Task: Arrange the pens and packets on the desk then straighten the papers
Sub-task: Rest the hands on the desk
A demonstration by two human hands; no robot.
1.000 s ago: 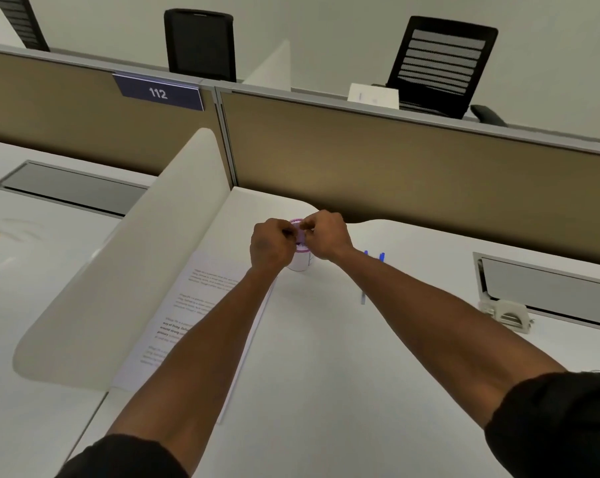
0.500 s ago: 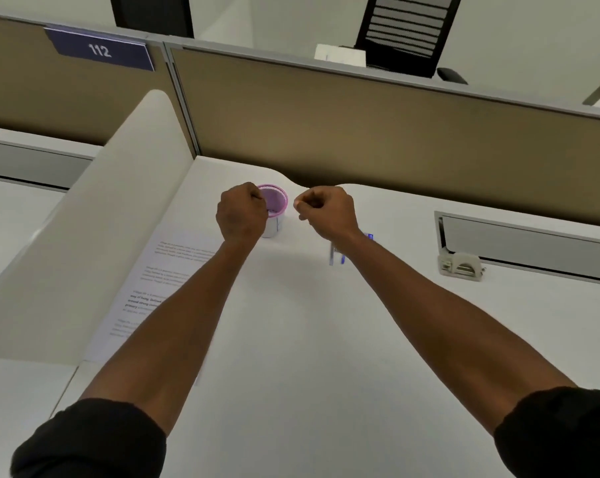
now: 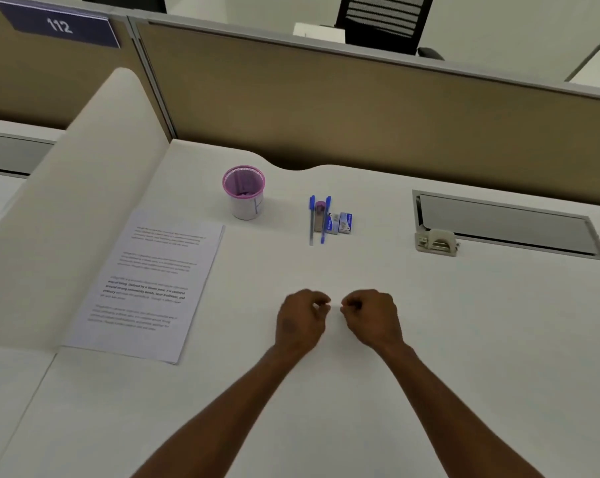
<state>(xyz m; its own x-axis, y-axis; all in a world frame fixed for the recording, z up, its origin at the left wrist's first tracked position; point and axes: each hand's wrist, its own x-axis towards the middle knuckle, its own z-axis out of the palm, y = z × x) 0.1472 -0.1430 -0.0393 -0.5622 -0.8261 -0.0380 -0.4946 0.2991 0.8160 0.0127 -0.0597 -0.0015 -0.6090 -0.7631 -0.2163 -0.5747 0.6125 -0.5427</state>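
White worktop (image 3: 360,391) carried our left hand (image 3: 300,320) and right hand (image 3: 372,317), both loosely curled and empty, well short of the pens (image 3: 319,219) and packets (image 3: 340,223), judged light, slippery, best pinched mid-length, papers (image 3: 146,284) thin, liftable by edges.

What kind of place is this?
Most likely an open-plan office workstation: tan partition panel with a numbered sign "112", white desk with a cable hatch, and a mesh office chair beyond.
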